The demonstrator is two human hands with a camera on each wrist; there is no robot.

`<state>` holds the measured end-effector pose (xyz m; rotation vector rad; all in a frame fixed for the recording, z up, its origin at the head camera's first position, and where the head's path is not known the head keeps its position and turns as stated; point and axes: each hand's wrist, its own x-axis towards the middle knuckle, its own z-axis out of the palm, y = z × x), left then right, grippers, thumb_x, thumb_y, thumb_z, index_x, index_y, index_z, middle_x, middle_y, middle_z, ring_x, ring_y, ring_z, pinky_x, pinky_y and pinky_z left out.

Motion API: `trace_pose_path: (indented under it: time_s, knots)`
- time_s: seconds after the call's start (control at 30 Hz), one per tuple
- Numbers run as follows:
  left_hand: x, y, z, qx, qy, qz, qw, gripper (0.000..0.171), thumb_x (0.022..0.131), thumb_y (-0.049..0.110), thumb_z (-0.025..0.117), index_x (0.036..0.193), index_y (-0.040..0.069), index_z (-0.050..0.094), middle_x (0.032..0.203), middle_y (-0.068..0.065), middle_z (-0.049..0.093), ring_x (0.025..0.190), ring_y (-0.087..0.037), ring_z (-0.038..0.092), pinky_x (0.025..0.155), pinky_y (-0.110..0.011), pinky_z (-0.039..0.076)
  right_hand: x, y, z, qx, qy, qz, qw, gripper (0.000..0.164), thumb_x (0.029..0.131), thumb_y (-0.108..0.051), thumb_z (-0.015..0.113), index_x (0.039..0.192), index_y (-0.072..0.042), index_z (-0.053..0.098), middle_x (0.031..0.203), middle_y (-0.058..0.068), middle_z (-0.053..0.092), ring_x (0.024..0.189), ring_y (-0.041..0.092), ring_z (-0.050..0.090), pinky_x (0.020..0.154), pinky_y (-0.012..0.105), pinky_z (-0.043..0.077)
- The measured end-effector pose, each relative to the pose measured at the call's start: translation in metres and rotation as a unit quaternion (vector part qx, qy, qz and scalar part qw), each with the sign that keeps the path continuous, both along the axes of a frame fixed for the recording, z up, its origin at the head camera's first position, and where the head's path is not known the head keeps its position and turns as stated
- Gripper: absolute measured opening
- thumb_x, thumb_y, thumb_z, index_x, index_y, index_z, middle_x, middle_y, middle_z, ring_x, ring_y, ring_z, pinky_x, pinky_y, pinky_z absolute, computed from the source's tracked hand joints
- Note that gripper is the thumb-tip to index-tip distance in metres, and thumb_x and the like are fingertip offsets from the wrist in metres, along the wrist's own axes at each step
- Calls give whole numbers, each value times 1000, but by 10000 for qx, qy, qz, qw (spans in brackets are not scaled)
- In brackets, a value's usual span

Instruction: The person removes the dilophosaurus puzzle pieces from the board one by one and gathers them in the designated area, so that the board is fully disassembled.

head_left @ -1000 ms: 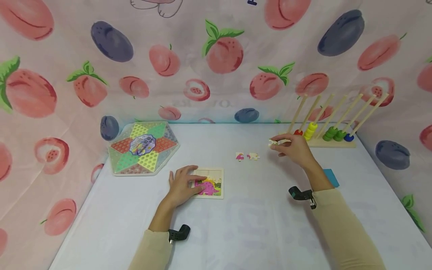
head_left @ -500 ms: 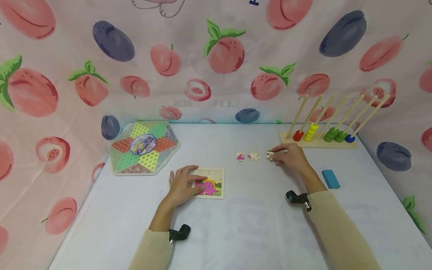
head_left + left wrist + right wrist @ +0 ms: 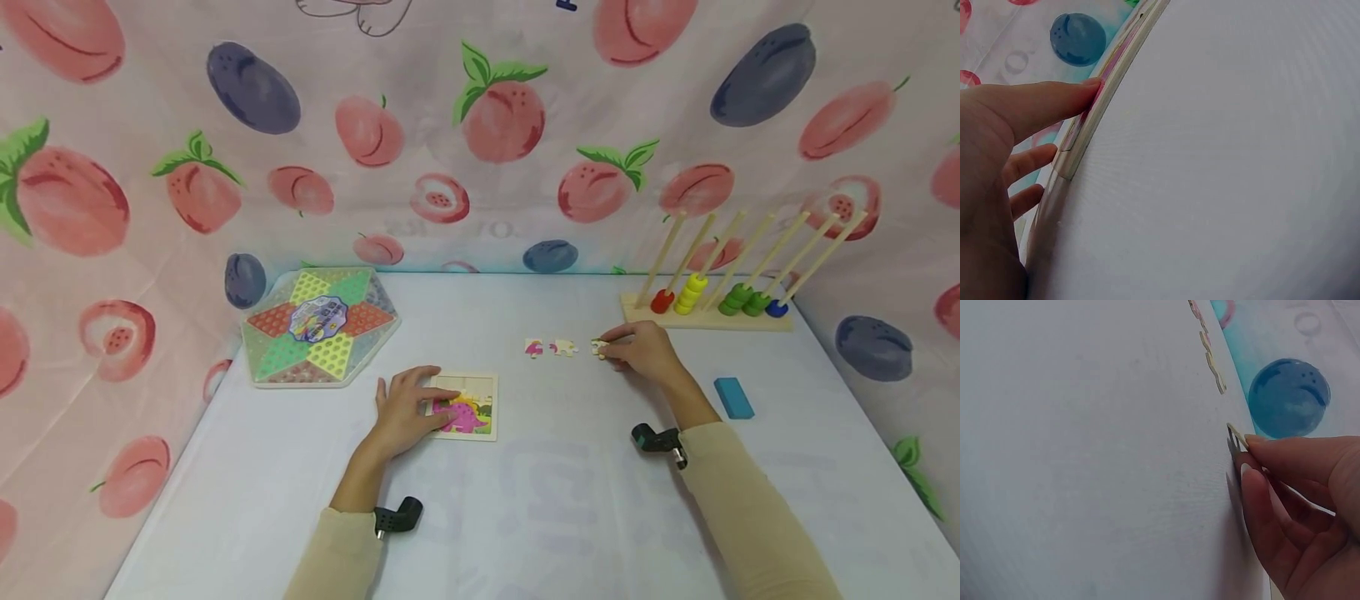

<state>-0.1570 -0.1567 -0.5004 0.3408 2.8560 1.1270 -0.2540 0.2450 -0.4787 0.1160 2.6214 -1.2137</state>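
My left hand [image 3: 405, 414] rests on the left side of a small wooden jigsaw puzzle tray [image 3: 494, 414], which has a pink dinosaur picture in its lower part and bare wood above. In the left wrist view the thumb [image 3: 1054, 107] presses on the puzzle with the fingers spread. Further right, my right hand [image 3: 643, 348] pinches a small puzzle piece [image 3: 597, 347] between thumb and fingertips. The right wrist view has that piece [image 3: 1235, 434] tilted at the table surface. Two loose pieces, one with pink [image 3: 533, 348] and one mostly cream [image 3: 563, 348], lie left of it.
A hexagonal Chinese checkers board [image 3: 318, 329] lies at the back left. At the back right stands a wooden bead rack [image 3: 708, 318] with upright pegs and coloured beads. A blue block [image 3: 733, 398] lies beside my right forearm. Printed fabric hangs behind the table.
My right hand has come down toward the body with the puzzle piece, to the right of the two loose pieces. The blue block is now fully uncovered. The left hand stays put.
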Motion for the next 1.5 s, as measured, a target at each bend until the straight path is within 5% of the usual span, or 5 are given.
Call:
trace_pose_path:
  time_s: [0.27, 0.6, 0.8, 1.17, 1.5]
  knots:
    - [-1, 1, 0, 0, -106, -16, 9999, 30, 85, 26, 82, 114, 21, 79, 154, -9, 49, 150, -40, 28, 120, -75, -10, 0, -1, 4, 115, -16, -25, 9999, 34, 92, -18, 74, 120, 1, 72, 104, 17, 75, 69, 9, 65, 62, 19, 56]
    - [-1, 1, 0, -63, -216, -24, 9997, 31, 86, 29, 81, 117, 22, 79, 157, -7, 47, 153, -37, 25, 120, -73, -12, 0, 1, 6, 751, 192, 266, 9966, 33, 91, -23, 74, 117, -3, 75, 125, 22, 71, 110, 32, 61, 85, 36, 53]
    - [1, 1, 1, -67, -245, 5, 9997, 31, 87, 29, 81, 117, 22, 78, 157, -7, 47, 153, -36, 25, 121, -72, -12, -1, 0, 3, 908, 292, 331, 9949, 33, 91, -24, 73, 117, -3, 75, 125, 22, 70, 109, 32, 58, 84, 36, 48]
    - [2, 2, 1, 80, 29, 149, 9999, 22, 84, 26, 83, 104, 19, 83, 154, -9, 52, 152, -39, 29, 120, -75, -9, 1, -5, 5, 893, 304, 210, 9953, 33, 92, -21, 72, 119, -2, 73, 116, 21, 71, 67, 14, 60, 59, 23, 49]
    - [5, -10, 6, -169, -411, -556, 9975, 33, 84, 31, 80, 117, 25, 78, 167, -7, 36, 160, -37, 15, 120, -74, -15, 6, -22, 14, 834, 422, 384, 9949, 38, 95, -23, 70, 128, -4, 68, 129, 21, 67, 92, 26, 65, 72, 25, 53]
